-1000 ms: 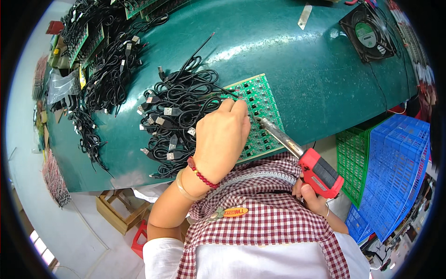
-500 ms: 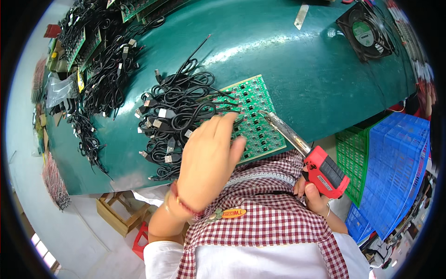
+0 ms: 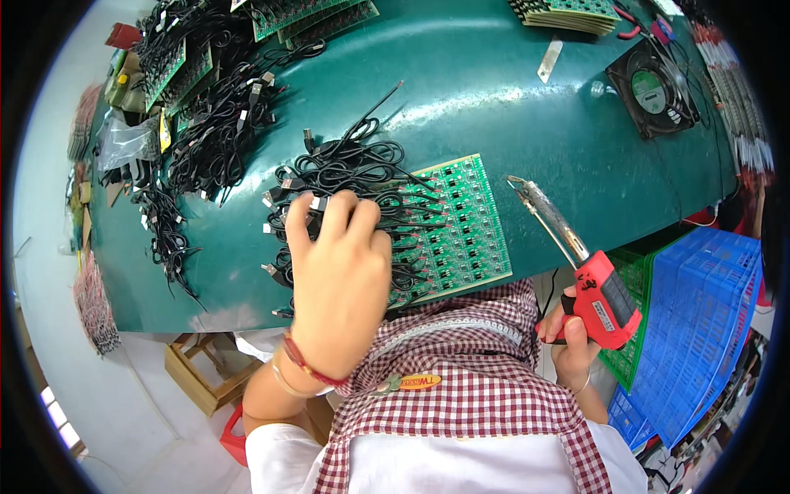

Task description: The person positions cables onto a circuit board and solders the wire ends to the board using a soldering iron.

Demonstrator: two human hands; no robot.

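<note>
A green circuit board panel (image 3: 473,222) lies near the table's front edge, with black cable ends with red tips along its left part. Coiled black USB cables (image 3: 354,169) are heaped against its left side. Over this heap is my left hand (image 3: 341,263), its fingers bent and apart; the fingertips are among the cable plugs, and I see no cable clearly gripped. My right hand (image 3: 572,350) is closed round the handle of a red soldering gun (image 3: 605,300). The gun's metal tip points up and left, raised off the board's right side.
More black cables (image 3: 218,136) and boards pile up at the far left. A board stack (image 3: 568,15), a metal strip (image 3: 550,59) and a black fan (image 3: 654,90) are on the far right of the green table (image 3: 329,82). Blue crates (image 3: 708,305) stand at the right.
My left hand has moved left from the board onto the cable heap, its fingers spreading. My right hand has drawn the soldering gun right, away from the board. The view has shifted slightly.
</note>
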